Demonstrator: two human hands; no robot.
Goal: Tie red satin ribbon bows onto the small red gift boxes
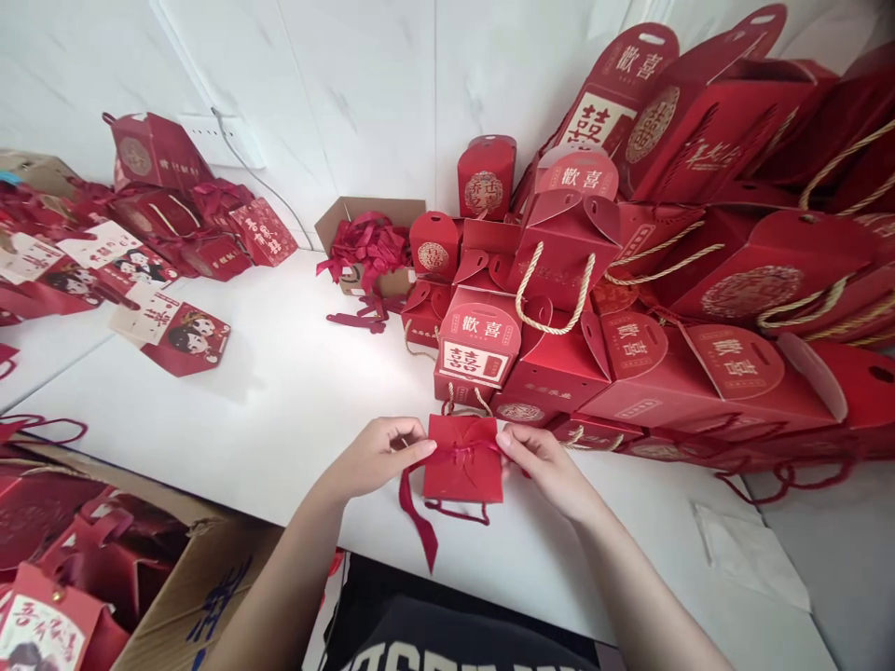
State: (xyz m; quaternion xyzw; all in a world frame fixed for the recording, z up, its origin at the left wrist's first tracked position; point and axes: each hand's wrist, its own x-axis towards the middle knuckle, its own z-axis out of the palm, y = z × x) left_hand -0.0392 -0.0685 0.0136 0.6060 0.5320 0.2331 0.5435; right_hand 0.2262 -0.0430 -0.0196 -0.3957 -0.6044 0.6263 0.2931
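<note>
A small red gift box (462,483) sits on the white table near its front edge, with a thin dark red cord handle (458,514) on the near side. A dark red ribbon (418,520) crosses the box top and meets in a small knot at its middle; one long tail hangs down to the left. My left hand (392,452) is closed in a pinch on the ribbon at the box's left edge. At the right edge, my right hand (542,458) pinches the ribbon's other side. Its fingertips are partly hidden.
Many red gift boxes (552,363), several with gold rope handles, are stacked behind and right. A cardboard box (370,207) of loose ribbons stands at the wall. More decorated boxes (185,331) lie left. A carton (188,568) of red boxes is at lower left.
</note>
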